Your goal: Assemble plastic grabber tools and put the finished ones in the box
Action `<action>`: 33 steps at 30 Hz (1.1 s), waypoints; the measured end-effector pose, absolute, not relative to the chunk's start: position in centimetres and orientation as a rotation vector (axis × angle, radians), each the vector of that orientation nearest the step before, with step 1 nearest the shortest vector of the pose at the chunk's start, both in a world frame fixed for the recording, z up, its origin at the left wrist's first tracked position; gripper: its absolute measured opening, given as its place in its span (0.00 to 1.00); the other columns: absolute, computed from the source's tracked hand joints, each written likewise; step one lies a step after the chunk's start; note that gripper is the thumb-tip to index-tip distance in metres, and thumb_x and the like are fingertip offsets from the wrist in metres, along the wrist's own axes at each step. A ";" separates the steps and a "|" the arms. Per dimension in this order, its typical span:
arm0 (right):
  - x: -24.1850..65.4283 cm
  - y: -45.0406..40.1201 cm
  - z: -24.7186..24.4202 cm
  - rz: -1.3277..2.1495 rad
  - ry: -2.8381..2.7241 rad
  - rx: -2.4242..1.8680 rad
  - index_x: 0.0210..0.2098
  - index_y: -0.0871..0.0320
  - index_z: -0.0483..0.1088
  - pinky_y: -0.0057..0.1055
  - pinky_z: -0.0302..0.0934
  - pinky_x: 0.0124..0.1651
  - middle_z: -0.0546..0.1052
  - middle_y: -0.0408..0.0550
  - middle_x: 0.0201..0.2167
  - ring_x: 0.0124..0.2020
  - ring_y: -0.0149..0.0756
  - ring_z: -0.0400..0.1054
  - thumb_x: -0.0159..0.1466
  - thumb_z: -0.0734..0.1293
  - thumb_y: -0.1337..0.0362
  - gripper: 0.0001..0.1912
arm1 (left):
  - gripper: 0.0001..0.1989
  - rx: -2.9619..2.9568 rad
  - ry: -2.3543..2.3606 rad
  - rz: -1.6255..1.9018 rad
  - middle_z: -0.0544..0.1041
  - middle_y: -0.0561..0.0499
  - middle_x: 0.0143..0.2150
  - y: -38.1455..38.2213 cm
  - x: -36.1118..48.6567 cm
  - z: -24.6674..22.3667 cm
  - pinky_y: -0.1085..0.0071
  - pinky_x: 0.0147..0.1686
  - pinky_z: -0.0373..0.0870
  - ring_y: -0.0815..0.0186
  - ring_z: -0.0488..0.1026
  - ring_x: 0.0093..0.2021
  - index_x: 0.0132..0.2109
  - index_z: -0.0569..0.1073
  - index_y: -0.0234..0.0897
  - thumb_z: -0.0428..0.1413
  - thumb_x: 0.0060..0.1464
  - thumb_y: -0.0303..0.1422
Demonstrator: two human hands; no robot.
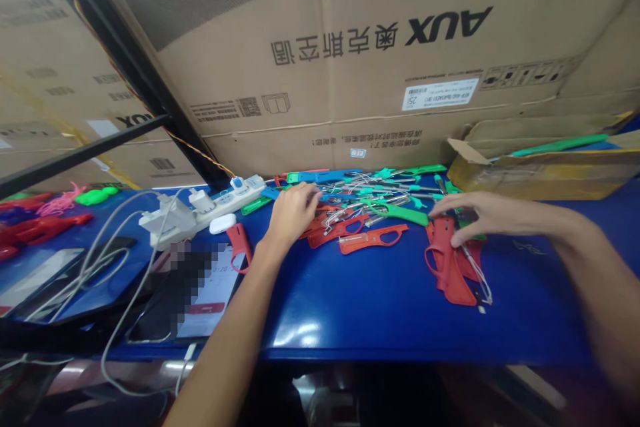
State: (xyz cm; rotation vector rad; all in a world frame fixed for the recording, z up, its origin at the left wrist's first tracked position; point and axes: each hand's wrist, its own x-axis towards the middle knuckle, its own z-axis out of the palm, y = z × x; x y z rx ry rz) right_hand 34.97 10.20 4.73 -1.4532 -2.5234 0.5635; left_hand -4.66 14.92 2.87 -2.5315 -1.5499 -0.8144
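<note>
Workshop-like bench, blue tabletop [320, 313], piled plastic casings [373, 239] with wired metal parts [395, 201], large cardboard cartons [350, 80]

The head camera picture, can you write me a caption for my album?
Left hand at the colourful jumble, right hand by red plastic handles, above a blue table.

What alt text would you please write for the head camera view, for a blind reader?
Two bare hands work at a blue table: the left hand is over a pile of red, green and blue plastic parts and wires, the right hand at red handle-shaped parts. Behind stands a large cardboard box.
</note>
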 end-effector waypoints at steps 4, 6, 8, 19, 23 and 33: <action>34.4 10.2 4.6 0.579 -2.566 -1.400 0.48 0.48 0.79 0.43 0.72 0.49 0.80 0.49 0.49 0.49 0.48 0.75 0.56 0.74 0.43 0.25 | 0.11 -2.531 -1.626 -0.831 0.82 0.47 0.44 15.0 -5.7 3.4 0.66 0.40 0.69 0.58 0.78 0.44 0.43 0.77 0.39 0.50 0.67 0.34; 34.0 10.2 4.7 0.570 -2.592 -1.352 0.46 0.48 0.80 0.42 0.71 0.49 0.80 0.49 0.47 0.48 0.46 0.75 0.58 0.72 0.42 0.23 | 0.13 -2.652 -1.660 -0.736 0.82 0.48 0.40 15.0 -6.2 3.5 0.67 0.35 0.68 0.60 0.78 0.38 0.39 0.78 0.40 0.52 0.65 0.39; 33.7 10.3 4.8 0.536 -2.593 -1.348 0.45 0.48 0.80 0.41 0.71 0.48 0.80 0.49 0.45 0.46 0.45 0.75 0.58 0.71 0.41 0.23 | 0.13 -2.869 -1.613 -0.572 0.82 0.50 0.37 15.0 -6.6 3.6 0.69 0.33 0.67 0.62 0.78 0.35 0.38 0.79 0.41 0.56 0.62 0.44; 31.2 10.5 4.3 0.254 -2.441 -1.281 0.45 0.53 0.77 0.41 0.68 0.47 0.79 0.50 0.44 0.44 0.43 0.74 0.66 0.65 0.46 0.20 | 0.07 -2.898 -1.488 -0.383 0.82 0.51 0.37 14.9 -6.1 2.5 0.68 0.31 0.67 0.61 0.78 0.34 0.40 0.80 0.43 0.58 0.55 0.34; 30.2 10.3 4.5 0.212 -2.417 -1.192 0.44 0.53 0.77 0.38 0.67 0.47 0.80 0.50 0.43 0.44 0.41 0.74 0.69 0.63 0.49 0.17 | 0.08 -2.810 -1.494 -0.470 0.81 0.46 0.43 14.5 -6.7 3.9 0.65 0.37 0.70 0.58 0.78 0.41 0.41 0.79 0.40 0.56 0.56 0.34; 24.3 8.3 4.3 0.343 -2.177 -1.232 0.49 0.51 0.78 0.39 0.70 0.47 0.82 0.46 0.47 0.46 0.43 0.77 0.68 0.65 0.51 0.17 | 0.09 -2.747 -1.418 -1.098 0.80 0.50 0.38 13.0 -4.5 5.3 0.67 0.39 0.67 0.64 0.76 0.36 0.45 0.69 0.38 0.48 0.69 0.37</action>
